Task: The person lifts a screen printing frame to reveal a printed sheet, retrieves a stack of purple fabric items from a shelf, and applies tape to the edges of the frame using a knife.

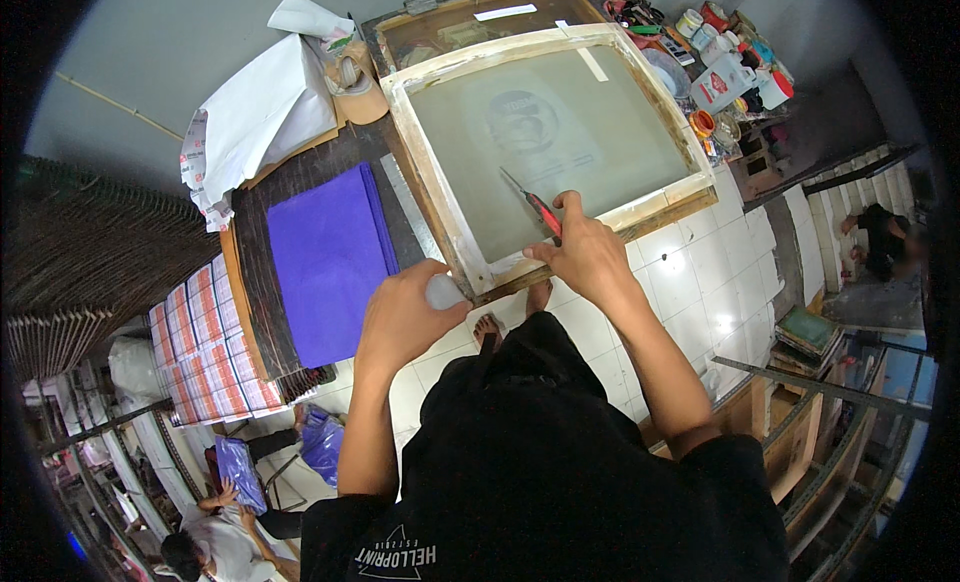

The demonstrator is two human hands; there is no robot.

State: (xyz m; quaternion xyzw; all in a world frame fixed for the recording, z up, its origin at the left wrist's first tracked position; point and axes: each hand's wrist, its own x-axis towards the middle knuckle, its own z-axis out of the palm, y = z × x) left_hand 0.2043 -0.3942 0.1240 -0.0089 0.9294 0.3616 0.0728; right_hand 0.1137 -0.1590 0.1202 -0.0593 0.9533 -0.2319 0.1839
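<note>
A large screen-printing frame point(458, 240) with a pale wooden border and grey-green mesh lies tilted on the table before me. A faint round design point(522, 124) shows in the mesh. My right hand point(590, 254) is at the frame's near right edge, closed on a red-and-black cutter point(541, 214). The cutter's thin blade points up and left over the mesh. At the frame's near left corner, my left hand point(408, 317) is curled around a whitish round roll point(445, 293), which looks like tape. The hand partly hides the roll.
Left of the frame lies a stack of purple fabric point(330, 262), with white paper point(265, 107) and a brown tape roll point(350, 72) behind. Bottles and jars point(722, 82) crowd the far right. A seated person point(215, 542) holds purple packages lower left; another person point(885, 237) is far right.
</note>
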